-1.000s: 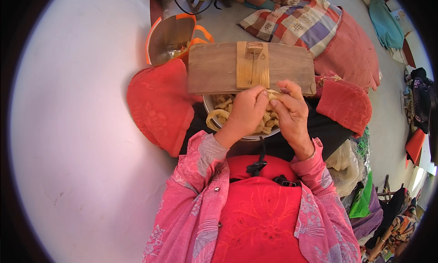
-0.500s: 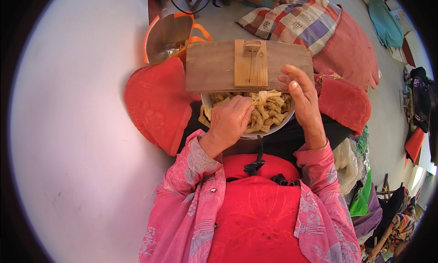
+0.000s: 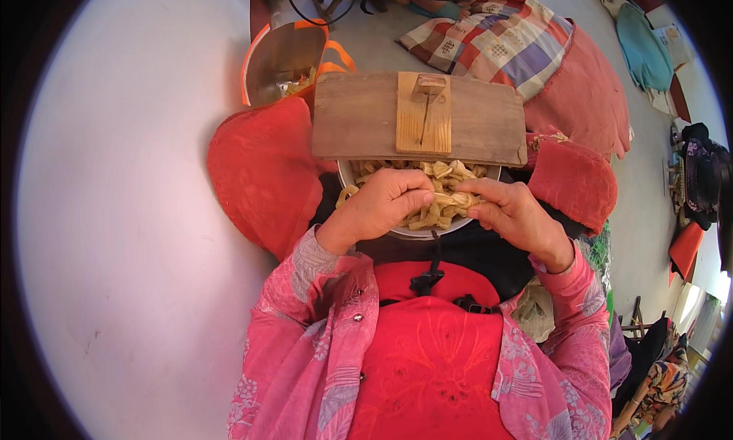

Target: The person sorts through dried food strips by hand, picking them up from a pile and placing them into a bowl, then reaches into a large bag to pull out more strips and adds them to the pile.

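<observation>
Strip [image 3: 453,198] lies between left hand [image 3: 382,201] and right hand [image 3: 521,215]; both pinch it.

You are holding both arms [image 3: 290,310] bent forward, the forearms slanting inward inside loose pink cloth sleeves with a pale grey floral print [image 3: 569,295], the wrists [image 3: 336,237] showing bare. Your bare left hand [image 3: 382,199] is pinching between thumb and forefinger, its other fingers folding under. Your bare right hand [image 3: 523,215] is facing it, just apart, the forefinger lying straighter above the bent thumb.
</observation>
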Action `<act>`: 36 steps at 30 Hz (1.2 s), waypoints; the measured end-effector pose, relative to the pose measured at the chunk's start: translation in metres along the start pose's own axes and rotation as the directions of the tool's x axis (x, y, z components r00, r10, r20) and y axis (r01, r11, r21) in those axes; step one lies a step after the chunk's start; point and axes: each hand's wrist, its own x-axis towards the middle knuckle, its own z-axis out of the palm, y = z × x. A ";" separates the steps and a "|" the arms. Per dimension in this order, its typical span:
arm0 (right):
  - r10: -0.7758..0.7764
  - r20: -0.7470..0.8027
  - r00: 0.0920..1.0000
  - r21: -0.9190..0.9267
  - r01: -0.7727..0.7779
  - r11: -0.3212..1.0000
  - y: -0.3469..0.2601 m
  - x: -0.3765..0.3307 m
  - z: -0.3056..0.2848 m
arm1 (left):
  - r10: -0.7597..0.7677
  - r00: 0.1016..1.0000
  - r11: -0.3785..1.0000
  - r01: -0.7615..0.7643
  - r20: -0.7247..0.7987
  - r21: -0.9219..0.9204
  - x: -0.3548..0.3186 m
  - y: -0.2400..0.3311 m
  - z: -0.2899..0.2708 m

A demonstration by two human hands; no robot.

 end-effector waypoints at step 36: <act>-0.266 -0.436 0.860 -0.342 0.115 0.932 0.048 0.100 0.024 | 0.067 0.880 0.813 0.225 -0.470 0.537 0.055 -0.044 -0.050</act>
